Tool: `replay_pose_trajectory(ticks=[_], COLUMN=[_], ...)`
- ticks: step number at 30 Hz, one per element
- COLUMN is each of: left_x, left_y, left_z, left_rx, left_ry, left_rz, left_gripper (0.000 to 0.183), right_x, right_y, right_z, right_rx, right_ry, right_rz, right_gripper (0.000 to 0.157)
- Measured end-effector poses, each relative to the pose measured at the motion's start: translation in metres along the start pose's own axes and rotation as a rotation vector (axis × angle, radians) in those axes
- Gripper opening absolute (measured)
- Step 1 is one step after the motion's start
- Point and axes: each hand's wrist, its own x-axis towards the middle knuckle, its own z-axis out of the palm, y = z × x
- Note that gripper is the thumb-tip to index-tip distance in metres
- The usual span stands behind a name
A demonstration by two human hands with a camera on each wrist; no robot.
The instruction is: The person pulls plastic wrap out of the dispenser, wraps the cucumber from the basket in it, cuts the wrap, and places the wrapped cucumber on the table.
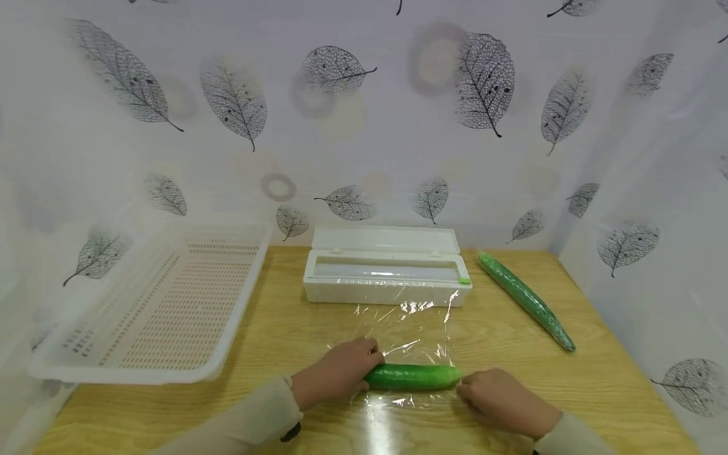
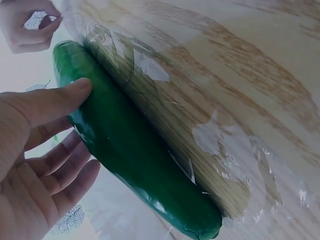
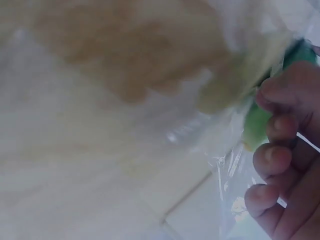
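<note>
A green cucumber [image 1: 414, 376] lies crosswise on a sheet of cling film [image 1: 409, 341] near the front of the table. My left hand [image 1: 341, 373] holds its left part, the thumb on one side and the fingers on the other, as the left wrist view shows with the cucumber [image 2: 135, 145] close up. By the pale right end, my right hand [image 1: 503, 401] pinches the edge of the film; in the right wrist view its thumb and forefinger meet at the film. The film runs back to a white cling film dispenser [image 1: 387, 294] with its lid raised.
A second cucumber [image 1: 526, 298], shiny as if wrapped, lies slanted at the back right. At the left stands a white plastic basket [image 1: 241, 316] with a slotted bottom. A leaf-patterned curtain [image 1: 364, 126] hangs behind the wooden table [image 1: 273, 328] and along its sides.
</note>
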Motion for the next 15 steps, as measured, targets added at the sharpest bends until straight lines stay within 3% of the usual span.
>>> replay_pose_trajectory(ticks=[4, 10, 15], left_x=[0.001, 0.001, 0.000], left_y=[0.002, 0.003, 0.002], left_z=[0.001, 0.002, 0.002], left_rx=[0.020, 0.061, 0.092], left_ry=[0.006, 0.006, -0.014], left_rz=[-0.005, -0.005, 0.009], left_gripper=[0.040, 0.039, 0.036], right_x=[0.000, 0.000, -0.001], right_y=[-0.003, -0.009, -0.010], right_z=[-0.007, -0.010, -0.012], right_rx=[0.034, 0.001, 0.010], right_ry=[-0.047, -0.058, -0.087], right_rz=[0.015, -0.062, -0.061], right_gripper=[0.028, 0.025, 0.024])
